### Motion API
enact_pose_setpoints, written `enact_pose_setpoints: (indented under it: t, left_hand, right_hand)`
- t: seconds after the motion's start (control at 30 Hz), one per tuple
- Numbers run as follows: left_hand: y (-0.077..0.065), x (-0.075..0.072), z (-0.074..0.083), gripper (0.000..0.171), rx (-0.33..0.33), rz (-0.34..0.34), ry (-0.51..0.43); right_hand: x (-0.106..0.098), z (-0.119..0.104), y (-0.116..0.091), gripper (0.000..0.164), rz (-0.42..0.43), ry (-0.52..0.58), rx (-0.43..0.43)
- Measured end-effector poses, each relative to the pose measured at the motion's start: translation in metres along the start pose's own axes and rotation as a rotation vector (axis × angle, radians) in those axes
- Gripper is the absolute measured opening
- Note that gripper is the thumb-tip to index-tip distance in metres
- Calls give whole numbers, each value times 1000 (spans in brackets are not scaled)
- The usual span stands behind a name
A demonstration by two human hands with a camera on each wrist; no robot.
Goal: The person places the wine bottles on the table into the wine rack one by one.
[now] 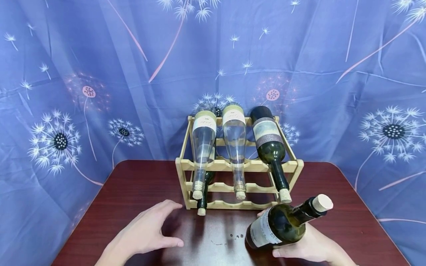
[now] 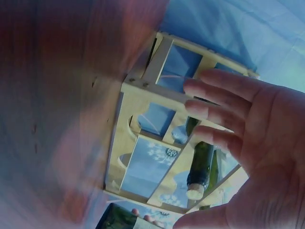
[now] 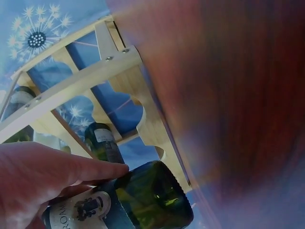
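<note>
My right hand (image 1: 311,242) grips a dark green wine bottle (image 1: 264,229) by its body in front of the rack's right side. The bottle is tilted, its cork (image 1: 323,203) pointing up and to the right; the right wrist view shows its glass base (image 3: 159,198). My left hand (image 1: 146,229) holds nothing, its fingers spread and thumb apart, close to the front left corner of the wooden wine rack (image 1: 256,166). In the left wrist view, its palm (image 2: 271,152) overlaps the rack.
On the rack's top tier lie two clear bottles (image 1: 203,140) and a dark labelled bottle (image 1: 267,135), corks forward. Another dark bottle (image 1: 202,203) lies in a lower tier at left. The rack stands on a dark red table (image 1: 143,184) before a blue dandelion-patterned curtain (image 1: 100,55).
</note>
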State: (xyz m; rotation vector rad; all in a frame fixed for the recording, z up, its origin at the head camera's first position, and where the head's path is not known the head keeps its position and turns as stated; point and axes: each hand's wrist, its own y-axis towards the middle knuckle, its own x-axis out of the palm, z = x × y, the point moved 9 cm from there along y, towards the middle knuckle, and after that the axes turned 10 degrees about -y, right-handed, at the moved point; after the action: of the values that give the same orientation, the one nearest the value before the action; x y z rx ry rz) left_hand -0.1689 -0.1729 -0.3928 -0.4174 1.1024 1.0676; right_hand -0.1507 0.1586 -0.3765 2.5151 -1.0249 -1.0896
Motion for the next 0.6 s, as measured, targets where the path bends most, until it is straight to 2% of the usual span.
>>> enact_pose_setpoints:
  t: [0.13, 0.37, 0.6]
  left_hand:
    - [-1, 7, 11, 83, 16, -39, -21]
    - [-2, 22, 34, 85, 92, -96, -57]
    - [-1, 38, 42, 83, 27, -215, -120]
  right_hand:
    - [5, 2, 0, 79, 0, 1, 7]
    - [13, 7, 1, 77, -11, 32, 60]
    - [19, 1, 8, 77, -10, 88, 70]
